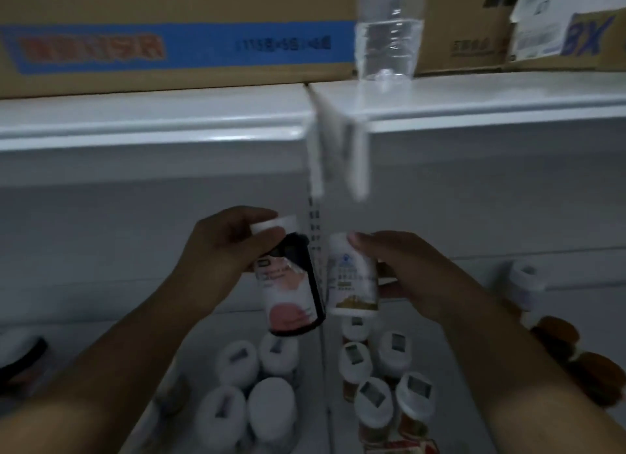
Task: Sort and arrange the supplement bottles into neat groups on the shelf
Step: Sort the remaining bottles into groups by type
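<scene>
Holding two supplement bottles up over the lower shelf [101, 314], one in each grip. My left hand [225, 247] is curled round the neck of a dark bottle [294, 284] with a white cap and a pink-and-white label; the bottle tilts, cap toward my fingers, base hanging down. My right hand [403, 270] wraps a white bottle [352, 277] with a gold band near its base, thumb over the top edge, fingers behind. The two bottles are just beside each other, nearly touching, in front of the slotted upright [315, 223] at the back of the shelf.

Below them, on the lower shelf, stand two clusters. Left cluster: white-capped bottles [257, 386], some with a small sticker on the cap. Right cluster: stickered white-capped bottles [382, 375] with amber bodies. Far right, brown-capped bottles [576, 352] lie near my right forearm, and one more white bottle [525, 280] stands behind them.

Above, a white upper shelf [152, 125] carries cardboard boxes [169, 36] and a clear water bottle [389, 30]. Picture dim and blurred; label text unreadable.
</scene>
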Available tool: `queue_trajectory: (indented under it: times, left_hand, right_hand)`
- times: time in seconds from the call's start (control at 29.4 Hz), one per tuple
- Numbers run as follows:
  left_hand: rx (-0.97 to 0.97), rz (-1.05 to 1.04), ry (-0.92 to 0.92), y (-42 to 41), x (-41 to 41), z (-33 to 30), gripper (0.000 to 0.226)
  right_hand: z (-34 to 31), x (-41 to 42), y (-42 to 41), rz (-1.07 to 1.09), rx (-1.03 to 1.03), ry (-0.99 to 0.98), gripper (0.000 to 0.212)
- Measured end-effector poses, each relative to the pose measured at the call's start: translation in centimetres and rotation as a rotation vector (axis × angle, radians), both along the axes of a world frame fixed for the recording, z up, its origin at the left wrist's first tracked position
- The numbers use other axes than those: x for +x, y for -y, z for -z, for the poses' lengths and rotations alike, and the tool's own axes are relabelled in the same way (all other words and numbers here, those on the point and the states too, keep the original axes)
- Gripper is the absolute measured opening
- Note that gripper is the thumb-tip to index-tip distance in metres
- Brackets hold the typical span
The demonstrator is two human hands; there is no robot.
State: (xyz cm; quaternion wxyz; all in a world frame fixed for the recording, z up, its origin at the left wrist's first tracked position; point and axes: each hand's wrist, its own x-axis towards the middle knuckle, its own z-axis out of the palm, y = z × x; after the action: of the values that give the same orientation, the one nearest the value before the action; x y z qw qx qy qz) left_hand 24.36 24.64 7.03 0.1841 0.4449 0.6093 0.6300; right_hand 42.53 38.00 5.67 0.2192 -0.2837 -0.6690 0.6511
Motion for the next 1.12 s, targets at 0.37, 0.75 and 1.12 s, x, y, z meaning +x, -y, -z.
queue_trajectory:
  times: [0.37,0.75,1.12]
  left_hand:
    - [-0.073,-0.217,-0.049,14.1,-10.9,-1.4,0.008]
    - [-0.384,-0.32,-0.333,16.9,-25.8,0.6,0.042]
    - [-0.786,-0.296,-0.593,16.1,-34.2,5.3,0.057]
  right_hand:
    - [0.5,-13.7,11.6,-0.1,0.07,-0.032,0.061]
    - [7.5,-26.2,12.5,0.111,0.53,0.284,0.038]
    - [9.2,-30.0,14.5,-0.103,0.601,0.598,0.033]
